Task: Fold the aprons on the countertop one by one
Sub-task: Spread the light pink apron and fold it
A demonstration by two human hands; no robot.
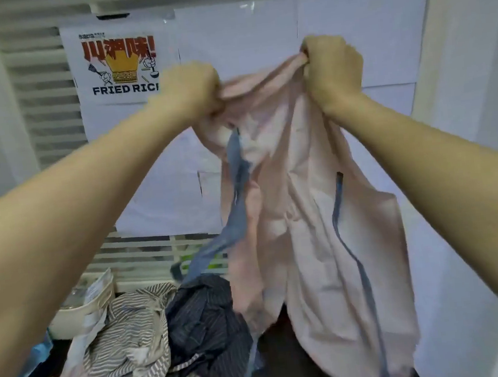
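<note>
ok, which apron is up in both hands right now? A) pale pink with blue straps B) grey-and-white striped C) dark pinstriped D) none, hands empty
A: the left hand and right hand both grip the top edge of the pale pink apron, which hangs over the heap with its blue straps dangling.

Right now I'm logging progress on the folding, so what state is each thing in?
pink apron: lifted, hanging unfolded, blue straps dangling
left hand: grips its top edge
right hand: grips its top edge
striped apron: crumpled on countertop
dark apron: crumpled on countertop
</note>
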